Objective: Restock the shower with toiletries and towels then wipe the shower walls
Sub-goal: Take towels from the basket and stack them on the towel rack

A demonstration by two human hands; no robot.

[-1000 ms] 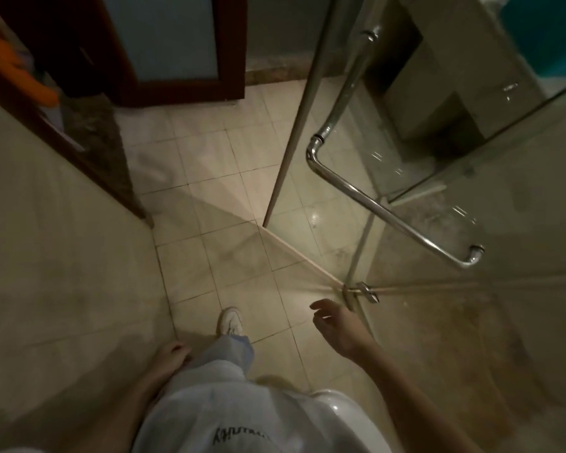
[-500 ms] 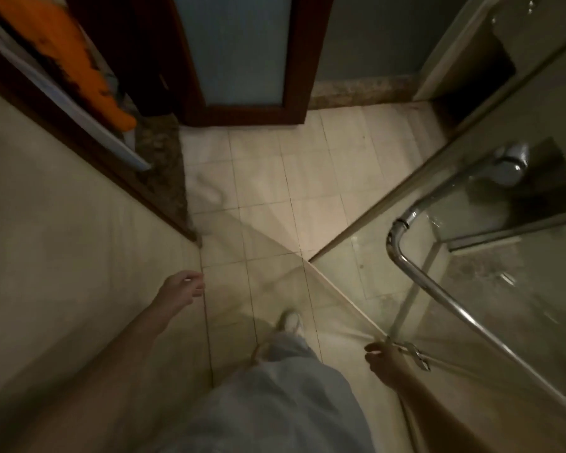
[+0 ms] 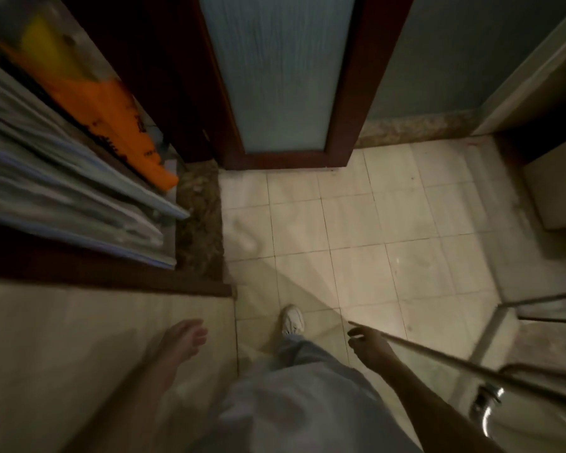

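View straight down at a dim bathroom floor (image 3: 356,223) of pale, square, matt tiles with thin dark grout lines. A person's leg in loose, pale trousers (image 3: 307,387) fills the near centre, with one white shoe (image 3: 293,320) flat on the tiles.

The left hand (image 3: 185,338) hangs beside a smooth beige wall (image 3: 62,338), fingers loosely curled and holding nothing. The right hand (image 3: 370,344) is at the near right, its forefinger stretched to the outer corner of the glass shower door (image 3: 455,358). Blur hides whether it grips the glass or only touches it.

The door is clear glass with a thin, straight edge running off to the near right. A curved, shiny chrome handle (image 3: 486,403) is fixed to it.

At the far centre stands a dark red-brown wooden door (image 3: 353,93) with a tall panel of ribbed, frosted glass. A strip of speckled brown stone (image 3: 198,230) runs along the floor at its left.

At the far left, blurred pale layers (image 3: 62,191) lie stacked. What they are cannot be told. A flat orange sheet (image 3: 111,112) with dark print leans behind them.

Bare tiles open out wide from the shoe to the wooden door. Nearer, the gap narrows between the wall and the glass edge.
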